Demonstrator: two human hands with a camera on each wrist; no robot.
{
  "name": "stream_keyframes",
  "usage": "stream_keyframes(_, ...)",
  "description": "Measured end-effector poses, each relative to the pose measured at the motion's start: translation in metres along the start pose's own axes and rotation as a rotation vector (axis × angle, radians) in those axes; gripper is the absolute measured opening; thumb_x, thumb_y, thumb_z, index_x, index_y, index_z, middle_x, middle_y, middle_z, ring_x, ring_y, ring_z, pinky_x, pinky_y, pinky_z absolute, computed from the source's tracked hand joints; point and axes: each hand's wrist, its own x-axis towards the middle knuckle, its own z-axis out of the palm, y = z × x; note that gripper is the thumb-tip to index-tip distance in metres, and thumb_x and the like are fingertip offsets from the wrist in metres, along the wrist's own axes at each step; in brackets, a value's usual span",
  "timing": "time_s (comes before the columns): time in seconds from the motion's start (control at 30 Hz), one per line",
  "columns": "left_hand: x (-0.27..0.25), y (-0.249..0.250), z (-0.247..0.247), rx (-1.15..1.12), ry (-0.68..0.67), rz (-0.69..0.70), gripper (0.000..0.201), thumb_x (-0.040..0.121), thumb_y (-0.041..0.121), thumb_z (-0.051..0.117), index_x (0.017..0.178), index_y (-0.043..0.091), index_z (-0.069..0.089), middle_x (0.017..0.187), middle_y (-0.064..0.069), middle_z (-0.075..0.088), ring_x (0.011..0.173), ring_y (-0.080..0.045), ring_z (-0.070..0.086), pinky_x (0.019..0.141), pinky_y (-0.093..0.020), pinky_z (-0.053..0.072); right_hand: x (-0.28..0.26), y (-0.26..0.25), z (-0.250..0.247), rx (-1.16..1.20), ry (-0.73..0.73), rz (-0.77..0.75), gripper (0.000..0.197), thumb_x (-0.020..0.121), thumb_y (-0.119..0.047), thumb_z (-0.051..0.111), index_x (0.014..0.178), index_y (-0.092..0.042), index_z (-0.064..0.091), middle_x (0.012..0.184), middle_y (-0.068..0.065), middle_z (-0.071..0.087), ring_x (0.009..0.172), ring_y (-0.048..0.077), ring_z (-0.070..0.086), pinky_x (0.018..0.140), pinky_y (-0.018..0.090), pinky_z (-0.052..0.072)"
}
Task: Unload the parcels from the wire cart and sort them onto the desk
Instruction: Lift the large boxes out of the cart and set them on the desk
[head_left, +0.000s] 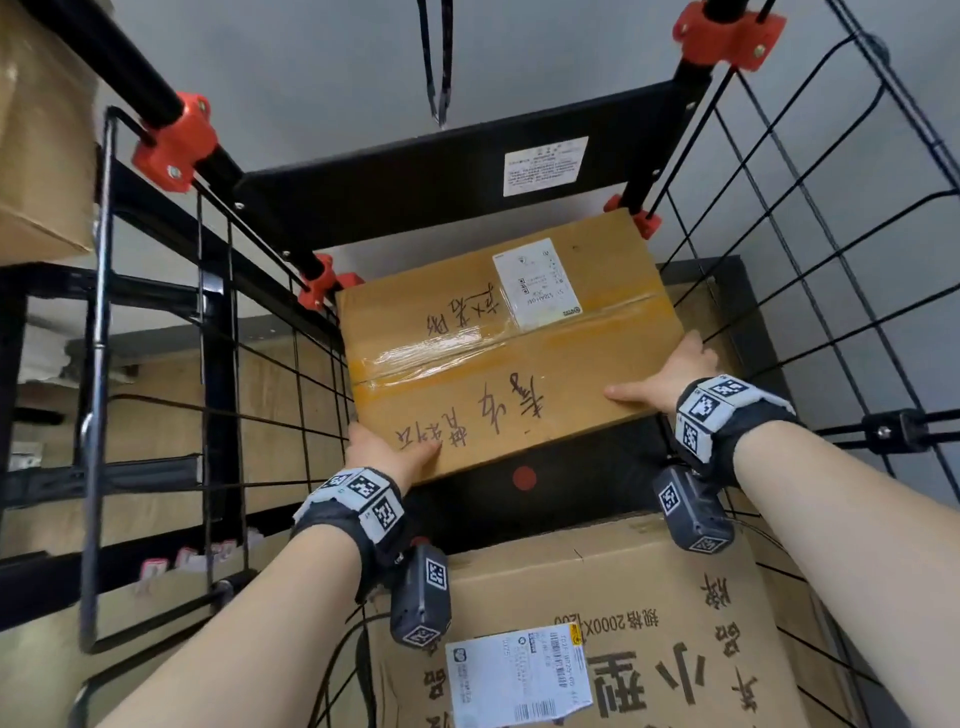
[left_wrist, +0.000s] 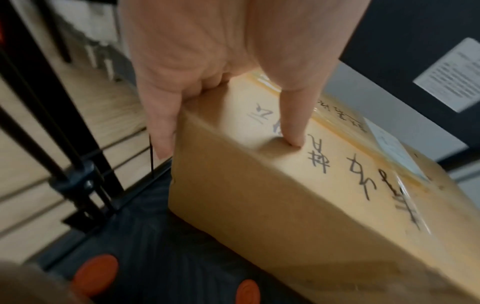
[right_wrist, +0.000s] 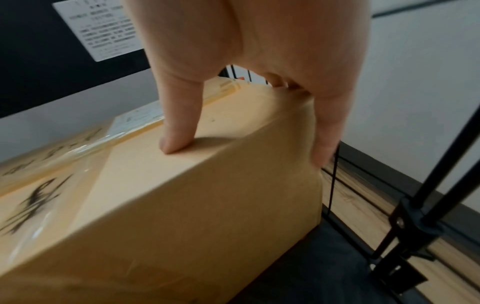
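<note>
A brown taped parcel (head_left: 498, 353) with handwriting and a white label lies at the far end of the wire cart (head_left: 831, 270), on its black floor. My left hand (head_left: 387, 452) grips its near left corner, thumb on top and fingers down the side. The left wrist view shows the same parcel (left_wrist: 285, 195) and the thumb of my left hand (left_wrist: 293, 123) pressed on the top. My right hand (head_left: 660, 379) grips the near right corner of the parcel (right_wrist: 168, 205) likewise, thumb on top, with its fingers (right_wrist: 324, 133) down the side face.
A larger printed cardboard box (head_left: 623, 597) with a white label fills the near end of the cart under my wrists. Wire mesh walls (head_left: 260, 415) close both sides. A black panel (head_left: 415, 182) with a sticker stands behind the parcel. Another carton (head_left: 41, 156) sits upper left.
</note>
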Motion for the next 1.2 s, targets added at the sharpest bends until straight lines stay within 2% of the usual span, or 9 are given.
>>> stream_keyframes(0.13,0.009,-0.004,0.007,-0.198,-0.029,-0.038,0.096,0.056,0.024,0.089,0.131,0.015,0.030,0.133,-0.012,0.045,0.123,-0.034,0.046,0.093,-0.057,0.047,0.010,0.004,0.001,0.107,0.008,-0.003,0.115,0.056,-0.042,0.087,0.143,-0.008,0.020,0.143,0.016,0.035,0.129,0.036,0.040,0.107,0.048,0.036)
stream_keyframes(0.3,0.005,-0.008,0.004,-0.281,-0.007,-0.021,0.088,0.057,0.018,0.089,0.127,0.014,0.035,0.126,-0.010,0.050,0.118,-0.032,0.050,0.094,-0.054,0.049,0.002,0.005,-0.002,0.148,0.050,-0.012,0.105,0.055,-0.041,0.088,0.135,-0.004,0.031,0.137,0.017,0.044,0.125,0.035,0.045,0.104,0.046,0.040)
stream_keyframes(0.47,-0.018,-0.006,-0.010,-0.275,0.024,-0.002,0.095,0.050,0.024,0.092,0.127,0.012,0.038,0.125,-0.011,0.053,0.115,-0.033,0.053,0.090,-0.054,0.050,-0.020,0.014,-0.013,0.197,0.059,-0.014,0.109,0.052,-0.041,0.089,0.136,-0.004,0.030,0.138,0.016,0.043,0.125,0.035,0.046,0.105,0.048,0.040)
stream_keyframes(0.6,-0.045,0.003,-0.032,-0.262,0.060,0.031,0.100,0.046,0.026,0.094,0.127,0.011,0.036,0.126,-0.011,0.052,0.117,-0.033,0.052,0.092,-0.054,0.050,-0.053,0.018,-0.032,0.227,0.080,-0.008,0.112,0.048,-0.045,0.089,0.136,-0.006,0.030,0.138,0.015,0.044,0.125,0.036,0.045,0.104,0.052,0.039)
stream_keyframes(0.77,-0.090,0.017,-0.068,-0.241,0.067,0.079,0.105,0.034,0.035,0.095,0.122,0.010,0.044,0.122,-0.010,0.057,0.111,-0.031,0.056,0.088,-0.054,0.052,-0.099,0.018,-0.070,0.251,0.095,-0.025,0.107,0.052,-0.045,0.088,0.134,-0.005,0.033,0.137,0.016,0.043,0.123,0.035,0.046,0.103,0.048,0.040)
stream_keyframes(0.87,-0.120,0.023,-0.092,-0.186,0.065,0.111,0.104,0.046,0.031,0.093,0.130,0.006,0.036,0.127,-0.011,0.051,0.116,-0.032,0.053,0.092,-0.050,0.051,-0.129,0.019,-0.093,0.240,0.115,-0.034,0.109,0.055,-0.045,0.087,0.138,-0.002,0.029,0.141,0.017,0.039,0.127,0.034,0.043,0.104,0.045,0.038)
stream_keyframes(1.0,-0.151,0.031,-0.125,-0.101,0.026,0.148,0.119,0.054,0.035,0.090,0.144,0.006,0.018,0.142,-0.017,0.037,0.127,-0.034,0.043,0.099,-0.049,0.046,-0.174,0.018,-0.118,0.237,0.161,-0.043,0.109,0.056,-0.047,0.086,0.137,-0.001,0.030,0.139,0.018,0.040,0.125,0.035,0.044,0.104,0.045,0.040)
stream_keyframes(1.1,-0.173,0.034,-0.151,-0.079,0.001,0.176,0.123,0.051,0.037,0.091,0.144,0.007,0.018,0.141,-0.017,0.038,0.126,-0.035,0.045,0.097,-0.050,0.047,-0.209,0.017,-0.134,0.257,0.194,-0.059,0.111,0.050,-0.052,0.086,0.135,-0.002,0.034,0.137,0.017,0.043,0.123,0.034,0.047,0.103,0.046,0.041)
stream_keyframes(1.2,-0.196,0.033,-0.172,-0.078,-0.010,0.230,0.121,0.048,0.038,0.091,0.142,0.009,0.021,0.138,-0.016,0.040,0.124,-0.034,0.047,0.095,-0.049,0.050,-0.243,0.021,-0.154,0.274,0.254,-0.053,0.105,0.054,-0.048,0.086,0.133,-0.001,0.036,0.136,0.018,0.044,0.122,0.034,0.047,0.102,0.044,0.043)
